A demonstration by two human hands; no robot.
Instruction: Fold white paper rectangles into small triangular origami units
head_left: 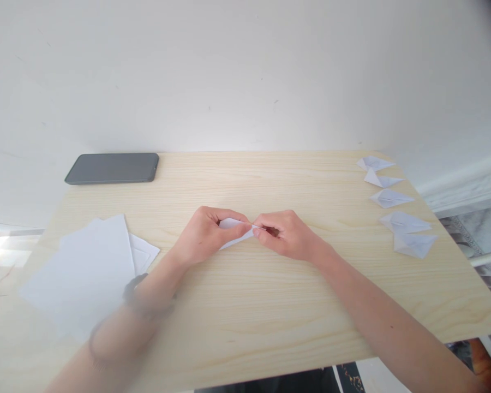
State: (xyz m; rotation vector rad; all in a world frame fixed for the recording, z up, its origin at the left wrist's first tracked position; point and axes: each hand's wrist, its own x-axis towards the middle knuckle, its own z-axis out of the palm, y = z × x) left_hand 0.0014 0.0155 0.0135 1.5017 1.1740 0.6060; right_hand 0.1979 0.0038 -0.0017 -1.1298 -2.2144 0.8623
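Note:
Both hands meet over the middle of the table around a small folded white paper (pixel 231 224). My left hand (pixel 207 234) pinches its body between thumb and fingers, covering much of it. At the paper's narrow right end, my right hand (pixel 284 233) grips the tip with thumb and forefinger. The paper is a slim pointed shape; its exact folds are partly hidden by the fingers. Along the right side lie several folded white paper pieces (pixel 391 198), pointed and arranged in a column. Loose white paper sheets (pixel 94 262) are piled to the left, beside my left forearm.
A dark phone (pixel 112 168) lies at the back left of the wooden table (pixel 245 305), close to the white wall (pixel 245 76). The table's right edge slopes past the folded pieces, with a rounded front corner. Dark and white items show below the front edge.

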